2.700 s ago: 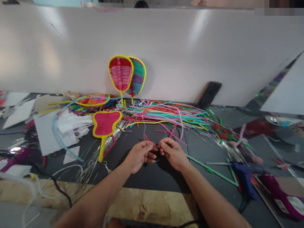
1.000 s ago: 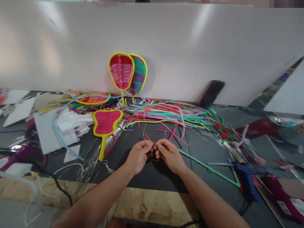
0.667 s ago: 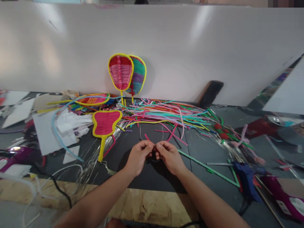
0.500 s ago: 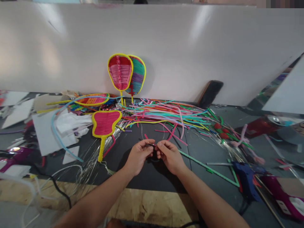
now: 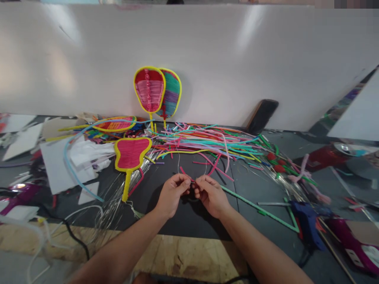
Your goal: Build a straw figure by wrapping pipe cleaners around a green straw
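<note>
My left hand (image 5: 175, 193) and my right hand (image 5: 211, 194) meet over the dark table, fingertips nearly touching. Both are closed in a pinch on a thin wire (image 5: 179, 161), whose pale ends rise from behind the fingers on either side. A small reddish bit shows between the fingertips, too small to make out. To the left lies a fan-shaped piece (image 5: 132, 154) with a pink wound face, yellow rim and yellow handle. Beyond the hands is a pile of coloured pipe cleaners (image 5: 204, 142).
Two yellow-rimmed fans (image 5: 150, 90) lean on the white panel (image 5: 207, 47), as does a phone (image 5: 263, 116). At right are a blue glue gun (image 5: 308, 221), a green twisted strip (image 5: 260, 209) and a red can (image 5: 328, 157). Loose wires (image 5: 111, 209) and white card (image 5: 59, 165) lie left.
The wire's left end reaches higher above my left hand than before. My fingertips have shifted slightly around the wire; the table's other things stay put.
</note>
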{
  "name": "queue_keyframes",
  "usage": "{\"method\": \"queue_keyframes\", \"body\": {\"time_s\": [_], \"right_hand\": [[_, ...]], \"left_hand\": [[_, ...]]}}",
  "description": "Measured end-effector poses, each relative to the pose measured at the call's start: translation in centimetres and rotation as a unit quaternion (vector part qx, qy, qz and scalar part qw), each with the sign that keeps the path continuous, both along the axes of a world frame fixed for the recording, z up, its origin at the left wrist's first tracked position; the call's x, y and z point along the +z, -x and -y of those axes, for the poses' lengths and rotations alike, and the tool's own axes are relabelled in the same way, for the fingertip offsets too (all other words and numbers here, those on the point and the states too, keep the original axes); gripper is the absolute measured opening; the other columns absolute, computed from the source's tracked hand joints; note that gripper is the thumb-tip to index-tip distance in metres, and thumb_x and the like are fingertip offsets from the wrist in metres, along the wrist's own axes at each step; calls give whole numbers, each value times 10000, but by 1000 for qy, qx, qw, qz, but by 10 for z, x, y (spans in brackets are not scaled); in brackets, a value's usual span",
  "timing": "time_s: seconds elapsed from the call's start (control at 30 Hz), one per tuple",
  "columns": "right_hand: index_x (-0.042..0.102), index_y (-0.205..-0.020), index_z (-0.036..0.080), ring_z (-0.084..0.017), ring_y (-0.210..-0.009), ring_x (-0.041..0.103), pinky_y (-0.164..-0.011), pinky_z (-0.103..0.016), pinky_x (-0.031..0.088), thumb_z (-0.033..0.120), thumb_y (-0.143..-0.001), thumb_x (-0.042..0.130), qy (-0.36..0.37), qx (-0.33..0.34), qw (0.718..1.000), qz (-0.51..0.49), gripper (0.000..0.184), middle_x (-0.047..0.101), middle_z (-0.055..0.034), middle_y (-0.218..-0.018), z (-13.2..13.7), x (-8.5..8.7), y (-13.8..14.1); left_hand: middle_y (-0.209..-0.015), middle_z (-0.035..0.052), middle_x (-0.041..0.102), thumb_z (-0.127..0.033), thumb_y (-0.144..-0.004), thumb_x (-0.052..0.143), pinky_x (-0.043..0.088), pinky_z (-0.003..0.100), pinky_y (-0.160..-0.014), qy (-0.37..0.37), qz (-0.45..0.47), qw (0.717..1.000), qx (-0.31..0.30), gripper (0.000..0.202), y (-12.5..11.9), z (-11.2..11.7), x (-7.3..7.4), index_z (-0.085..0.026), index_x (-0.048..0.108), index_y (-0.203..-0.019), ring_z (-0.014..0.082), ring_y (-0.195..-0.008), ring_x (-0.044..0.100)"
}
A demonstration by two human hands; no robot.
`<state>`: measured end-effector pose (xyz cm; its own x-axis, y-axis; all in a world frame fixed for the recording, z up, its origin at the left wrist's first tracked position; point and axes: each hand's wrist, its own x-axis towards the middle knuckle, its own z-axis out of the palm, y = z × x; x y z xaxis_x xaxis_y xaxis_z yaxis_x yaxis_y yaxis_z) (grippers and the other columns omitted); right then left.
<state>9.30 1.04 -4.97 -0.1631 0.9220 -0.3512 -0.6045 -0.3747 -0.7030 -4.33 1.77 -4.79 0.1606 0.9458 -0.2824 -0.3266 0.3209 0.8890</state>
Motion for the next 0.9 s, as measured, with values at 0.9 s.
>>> {"method": "queue_keyframes", "body": {"time_s": [0.9], "right_hand": [[578, -590, 153, -42, -440, 502, -420, -137, 415, 310, -599, 791, 33, -1, 999, 14, 264, 617, 23, -563, 0, 1, 1]], "left_hand": [[-547, -22, 559, -387, -728, 670, 392, 186, -503, -6, -100, 994, -40, 264, 3, -3, 2, -132, 614, -693, 68, -488, 480]]}}
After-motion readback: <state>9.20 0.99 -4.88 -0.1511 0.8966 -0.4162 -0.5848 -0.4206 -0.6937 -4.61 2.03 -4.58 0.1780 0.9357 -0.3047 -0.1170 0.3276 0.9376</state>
